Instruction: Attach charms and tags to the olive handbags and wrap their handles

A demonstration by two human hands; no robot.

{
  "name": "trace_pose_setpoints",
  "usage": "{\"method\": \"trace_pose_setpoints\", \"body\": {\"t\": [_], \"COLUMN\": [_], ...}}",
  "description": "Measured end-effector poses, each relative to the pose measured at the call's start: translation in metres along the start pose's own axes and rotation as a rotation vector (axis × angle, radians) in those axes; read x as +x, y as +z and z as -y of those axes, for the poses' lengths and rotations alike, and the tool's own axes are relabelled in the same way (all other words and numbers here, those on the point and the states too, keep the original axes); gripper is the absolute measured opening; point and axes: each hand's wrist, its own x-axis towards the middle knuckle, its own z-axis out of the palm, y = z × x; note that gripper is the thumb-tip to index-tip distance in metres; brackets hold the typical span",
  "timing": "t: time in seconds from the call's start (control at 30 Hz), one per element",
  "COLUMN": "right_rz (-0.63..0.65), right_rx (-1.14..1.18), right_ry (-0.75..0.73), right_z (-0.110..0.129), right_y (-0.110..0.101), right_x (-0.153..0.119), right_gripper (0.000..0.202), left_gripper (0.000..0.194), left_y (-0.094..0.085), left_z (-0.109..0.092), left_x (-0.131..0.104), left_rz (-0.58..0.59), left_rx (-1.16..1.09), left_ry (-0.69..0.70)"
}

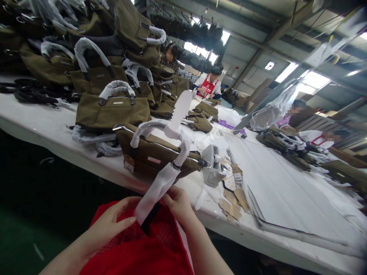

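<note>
An olive bag [151, 152] with a silver zipper and white-wrapped handles stands at the table's near edge. A white wrapped strip [157, 193] runs from its handle down toward my body. My left hand [122, 215] pinches the lower end of this strip between thumb and fingers. Close to the strip's right side is my right hand [176, 202], its fingers curled; what they hold is partly hidden. A black strap end [150, 219] shows beneath the strip, against the red apron [137, 252]. A white perforated piece [181, 112] sticks up at the bag's handle.
Olive bags [113, 110] are piled at the back left beside black straps [37, 93]. A grey tape dispenser [211, 166] and brown tags [231, 208] lie right of the bag. Across the white table [275, 183], a person in a red apron [208, 86] works.
</note>
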Motion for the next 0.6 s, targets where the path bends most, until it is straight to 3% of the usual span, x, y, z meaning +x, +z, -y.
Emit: {"method": "trace_pose_setpoints", "body": {"t": [0.13,0.23,0.37,0.43,0.5,0.6], "right_rz": [-0.088,-0.174,-0.606,-0.715,-0.640,-0.392], "right_rx": [0.091,-0.072,-0.297,-0.338,-0.341,-0.233], "right_ry": [0.061,0.004,-0.214,-0.262,-0.296,-0.380], "right_z": [-0.002,0.003,0.005,0.005,0.006,0.014], "right_y": [-0.016,-0.025,-0.057,-0.077,-0.092,-0.100], "right_x": [-0.008,-0.016,-0.018,-0.009,0.007,0.034], "right_gripper": [0.021,0.024,0.038,0.056,0.075,0.089], "left_gripper": [0.046,0.047,0.046,0.043,0.042,0.040], "left_y": [0.011,0.026,0.032,0.028,0.021,0.006], "left_z": [-0.008,-0.020,-0.029,-0.027,-0.018,0.007], "left_x": [0.018,0.032,0.042,0.041,0.037,0.026], "left_rz": [-0.069,-0.162,-0.317,-0.384,-0.405,-0.378], "left_rx": [0.124,0.358,0.600,0.648,0.651,0.632], "left_ry": [0.115,0.276,0.420,0.440,0.412,0.323]}}
